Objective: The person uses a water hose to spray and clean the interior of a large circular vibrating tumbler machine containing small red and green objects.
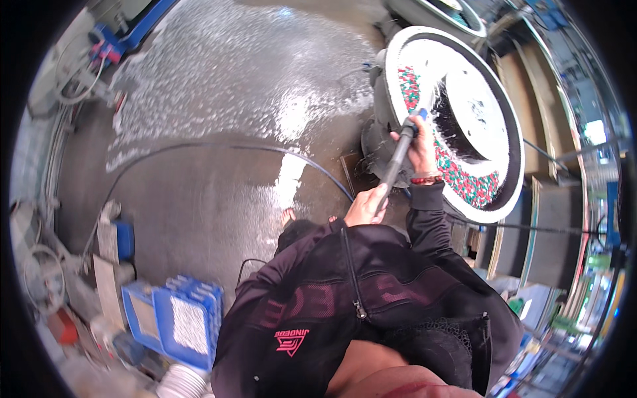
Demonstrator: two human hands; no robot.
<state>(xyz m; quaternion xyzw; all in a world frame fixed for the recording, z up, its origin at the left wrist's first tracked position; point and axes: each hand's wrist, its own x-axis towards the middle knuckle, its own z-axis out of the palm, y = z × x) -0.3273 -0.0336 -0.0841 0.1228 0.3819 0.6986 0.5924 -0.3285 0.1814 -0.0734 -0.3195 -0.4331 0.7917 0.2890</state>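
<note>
Both my hands are on a grey spray wand [396, 162] with a blue front end, held slantwise in front of me. My right hand [423, 146] is wrapped round its upper part, a red bracelet at the wrist. Lower down, nearer my body, my left hand [365, 207] closes round the rear of the wand. The tip points into a large round tub [517, 149] with a white rim and a raised white centre. White spray or foam shows ahead of the tip. Small red, green and white pieces [468, 180] lie in the ring-shaped channel.
Foamy water [232, 73] covers much of the wet floor, and a dark hose [245, 147] curves across it. Blue crates [189, 318] stand at lower left, near white machinery. A second tub [464, 20] sits beyond the first; wooden shelving [531, 93] lines the right.
</note>
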